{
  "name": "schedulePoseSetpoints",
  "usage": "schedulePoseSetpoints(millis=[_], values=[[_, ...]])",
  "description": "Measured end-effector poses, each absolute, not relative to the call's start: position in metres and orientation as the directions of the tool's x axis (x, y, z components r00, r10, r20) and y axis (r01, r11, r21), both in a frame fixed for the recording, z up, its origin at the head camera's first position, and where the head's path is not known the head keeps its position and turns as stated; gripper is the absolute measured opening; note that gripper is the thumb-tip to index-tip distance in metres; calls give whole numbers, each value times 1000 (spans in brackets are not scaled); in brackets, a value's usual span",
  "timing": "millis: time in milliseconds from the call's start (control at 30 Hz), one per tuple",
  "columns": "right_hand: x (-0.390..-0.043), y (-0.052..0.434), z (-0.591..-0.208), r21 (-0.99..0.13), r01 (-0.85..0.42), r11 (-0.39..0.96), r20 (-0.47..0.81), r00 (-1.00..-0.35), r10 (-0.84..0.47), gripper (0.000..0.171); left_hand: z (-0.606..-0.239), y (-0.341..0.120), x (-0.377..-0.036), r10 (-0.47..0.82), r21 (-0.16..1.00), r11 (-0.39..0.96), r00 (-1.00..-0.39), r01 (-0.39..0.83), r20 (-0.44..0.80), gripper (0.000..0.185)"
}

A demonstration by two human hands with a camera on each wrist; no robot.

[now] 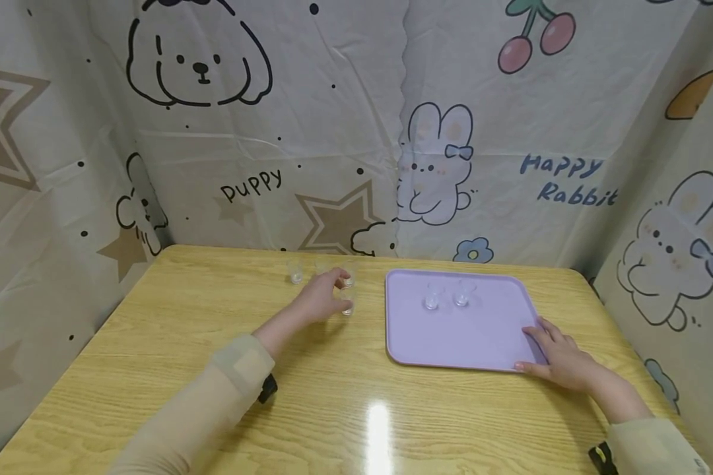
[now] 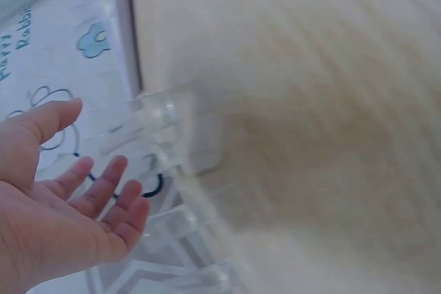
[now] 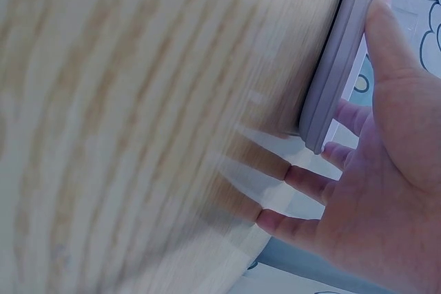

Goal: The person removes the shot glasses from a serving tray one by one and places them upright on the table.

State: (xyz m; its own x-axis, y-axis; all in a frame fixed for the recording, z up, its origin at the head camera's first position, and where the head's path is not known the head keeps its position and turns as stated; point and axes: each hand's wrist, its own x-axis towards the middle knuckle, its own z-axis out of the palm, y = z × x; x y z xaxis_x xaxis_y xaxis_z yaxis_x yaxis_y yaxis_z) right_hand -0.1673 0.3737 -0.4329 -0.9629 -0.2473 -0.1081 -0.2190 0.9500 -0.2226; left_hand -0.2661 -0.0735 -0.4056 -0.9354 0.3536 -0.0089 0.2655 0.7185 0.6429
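Observation:
Several small clear glasses stand at the back middle of the wooden table; one is left of my left hand, and two more sit at its fingertips. The left wrist view is blurred. It shows my left hand with relaxed, spread fingers beside a clear glass, holding nothing. A lilac tray lies to the right and carries two small glasses. My right hand rests at the tray's near right corner. Its thumb lies along the tray rim, and the fingers are straight.
Cartoon-printed cloth walls enclose the table at the back and on both sides. The table's near half is bare wood with a light glare.

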Motion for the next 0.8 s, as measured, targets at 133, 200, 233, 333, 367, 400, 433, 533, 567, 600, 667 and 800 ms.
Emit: schedulePoseSetpoints(millis=[133, 200, 233, 333, 367, 400, 433, 533, 567, 600, 667, 800], values=[[-167, 374, -434, -231, -219, 948, -111, -962, -249, 82, -392, -72, -263, 354, 640, 724, -935, 258, -23, 55], [-168, 374, -435, -234, -218, 947, -113, -962, -249, 83, -385, -70, -261, 353, 634, 728, -936, 261, -19, 55], [-168, 374, -435, -233, -217, 948, -115, -962, -248, 83, -381, -68, -261, 349, 637, 726, -937, 258, -18, 56], [-168, 375, -436, -232, -215, 949, -116, -962, -247, 84, -372, -62, -260, 342, 632, 730, -939, 260, -10, 59], [-169, 375, -436, -230, -217, 949, -115, -962, -247, 84, -370, -60, -260, 337, 632, 732, -942, 255, -10, 59], [-169, 376, -436, -229, -218, 949, -114, -962, -248, 84, -367, -58, -260, 332, 633, 732, -943, 252, -9, 60], [-169, 376, -436, -227, -218, 949, -114, -962, -248, 84, -365, -55, -260, 328, 633, 732, -945, 251, -4, 60], [-169, 376, -436, -226, -216, 950, -117, -962, -247, 84, -359, -47, -261, 318, 633, 732, -948, 250, 7, 60], [-169, 376, -436, -226, -216, 950, -117, -962, -247, 84, -357, -44, -261, 322, 633, 729, -947, 260, 18, 61], [-169, 376, -437, -225, -216, 950, -117, -962, -246, 84, -356, -41, -262, 324, 629, 729, -945, 270, 31, 61], [-169, 376, -437, -223, -215, 951, -117, -962, -245, 84, -354, -34, -263, 330, 618, 730, -942, 293, 57, 60], [-170, 377, -437, -219, -215, 952, -117, -963, -244, 84, -353, -22, -268, 340, 606, 724, -935, 331, 105, 59]])
